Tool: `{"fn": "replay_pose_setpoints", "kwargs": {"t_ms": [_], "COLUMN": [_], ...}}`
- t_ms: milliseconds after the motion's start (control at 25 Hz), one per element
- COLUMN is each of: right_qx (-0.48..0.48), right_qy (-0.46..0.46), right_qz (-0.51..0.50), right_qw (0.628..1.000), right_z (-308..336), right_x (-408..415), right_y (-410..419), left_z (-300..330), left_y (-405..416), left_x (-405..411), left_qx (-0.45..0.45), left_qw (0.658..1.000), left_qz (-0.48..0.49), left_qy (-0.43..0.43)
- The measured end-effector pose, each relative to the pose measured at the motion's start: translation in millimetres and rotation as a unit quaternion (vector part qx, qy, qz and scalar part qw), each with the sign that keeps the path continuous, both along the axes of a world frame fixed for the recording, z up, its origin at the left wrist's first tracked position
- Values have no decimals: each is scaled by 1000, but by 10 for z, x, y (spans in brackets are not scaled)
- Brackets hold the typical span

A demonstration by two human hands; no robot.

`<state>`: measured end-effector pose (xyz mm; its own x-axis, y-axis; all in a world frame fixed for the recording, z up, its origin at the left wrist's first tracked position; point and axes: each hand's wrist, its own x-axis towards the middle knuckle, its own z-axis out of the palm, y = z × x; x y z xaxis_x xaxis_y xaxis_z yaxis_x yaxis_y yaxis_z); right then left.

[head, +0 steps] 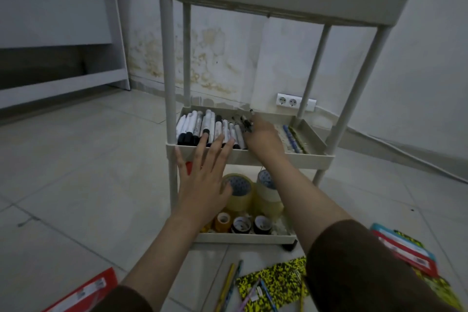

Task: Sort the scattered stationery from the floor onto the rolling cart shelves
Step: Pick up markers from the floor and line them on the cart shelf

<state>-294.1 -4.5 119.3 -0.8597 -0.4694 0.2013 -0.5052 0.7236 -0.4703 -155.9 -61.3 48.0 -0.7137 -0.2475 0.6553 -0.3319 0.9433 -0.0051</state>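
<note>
A beige rolling cart (249,156) stands on the tiled floor. Its middle shelf holds a row of white markers with black caps (202,126) and a few blue pens (291,137) at the right. My right hand (262,134) reaches over this shelf and holds a small bunch of dark pens (247,121) above the markers. My left hand (205,175) is spread with straight fingers, its fingertips at the front rim by the markers. The bottom shelf carries tape rolls (239,191).
On the floor near me lie pencils (228,286), a yellow-black patterned sheet (273,284), red and teal packets (405,248) at the right and a red packet (83,291) at the left. A wall with sockets (291,102) is behind the cart.
</note>
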Motion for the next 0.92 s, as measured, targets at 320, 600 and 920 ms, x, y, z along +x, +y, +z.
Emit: {"fn": "replay_pose_setpoints", "kwargs": {"t_ms": [320,600,920], "right_qx": [-31,86,48], "right_qy": [-122,-91,-56], "right_qz": [-61,94,159], "right_qw": [990,988,984], "right_z": [99,51,59], "right_x": [-182,-109,-67], "right_y": [41,-38,15], "left_z": [10,16,61], "left_y": [-15,2,-16], "left_x": [15,14,1], "left_qx": [15,30,99], "left_qw": [1000,999,995], "left_qz": [-1,-8,-21], "left_qy": [-12,-15,-22]}}
